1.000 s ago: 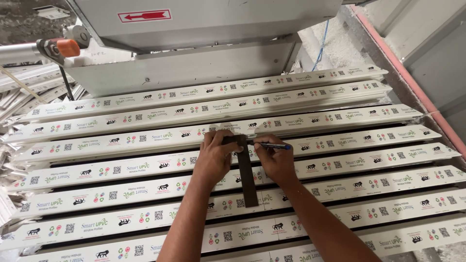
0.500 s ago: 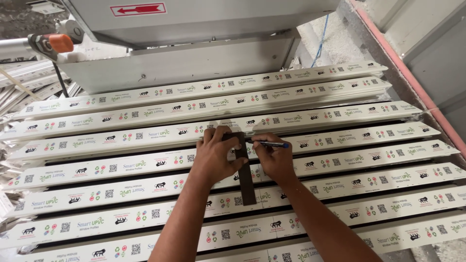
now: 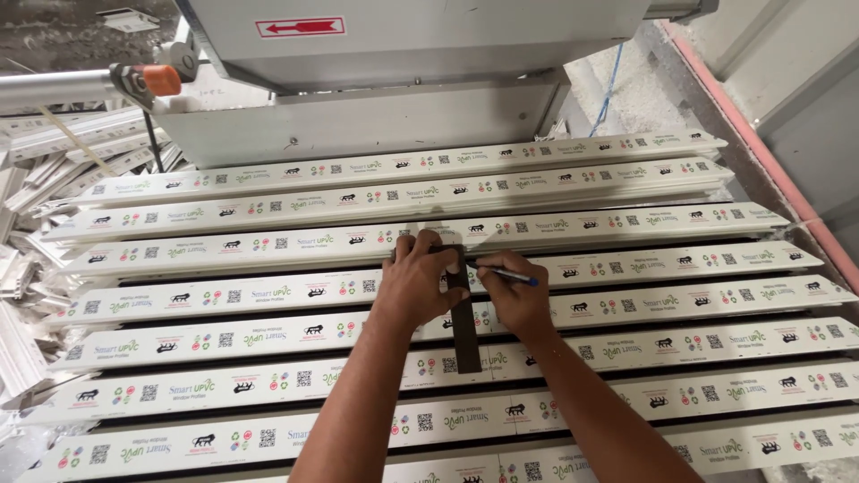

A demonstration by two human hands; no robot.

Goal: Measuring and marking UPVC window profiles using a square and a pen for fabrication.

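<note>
Two hands meet at the middle of the stack: your left hand (image 3: 419, 282) lies flat, fingers spread and pressing a dark straight ruler (image 3: 464, 326) across the white profile strips (image 3: 268, 295), while your right hand (image 3: 517, 300) pinches a blue pen (image 3: 508, 276) between thumb and forefingers, its tip touching the ruler's far end. That ruler looks thin, stiff and smooth, so it will likely slide on the glossy strips unless you hold it down near the marking point. Those strips are long, rigid, hollow-looking plastic lengths with printed film on top, lying side by side from left to right. They seem light but awkward, best gripped along the edges. Beyond them stands a grey metal machine housing (image 3: 376, 116); loose white offcuts (image 3: 27, 268) lie at the left.
</note>
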